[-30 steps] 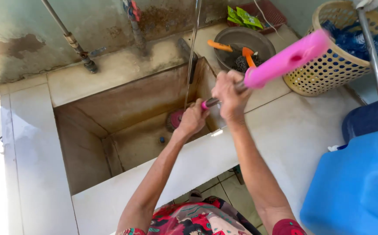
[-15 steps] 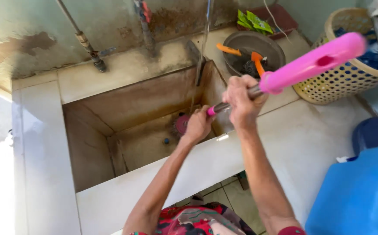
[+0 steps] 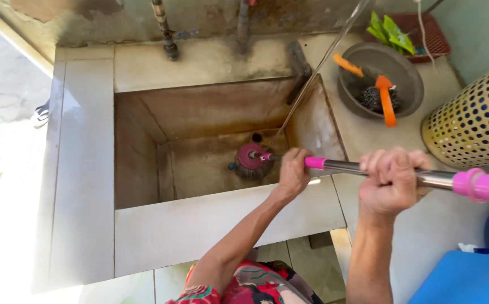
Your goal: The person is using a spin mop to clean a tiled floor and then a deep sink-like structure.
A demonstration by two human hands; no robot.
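Mop (image 3: 368, 168) w/ steel shaft is clamped by both fists: left hand (image 3: 293, 170) wraps the lower shaft, right hand (image 3: 391, 179) higher up. Long axis runs roughly level; round pink head (image 3: 250, 159) points away from both hands, down onto basin (image 3: 199, 163) floor. Best keep grips apart, press evenly. Beyond right hand: dark bowl (image 3: 380, 79), yellow basket (image 3: 472, 126).

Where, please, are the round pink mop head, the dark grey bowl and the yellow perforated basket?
Round pink mop head (image 3: 250, 156), head view, its pink top.
Dark grey bowl (image 3: 407, 70), head view, right inner wall.
Yellow perforated basket (image 3: 472, 129), head view, its side wall.
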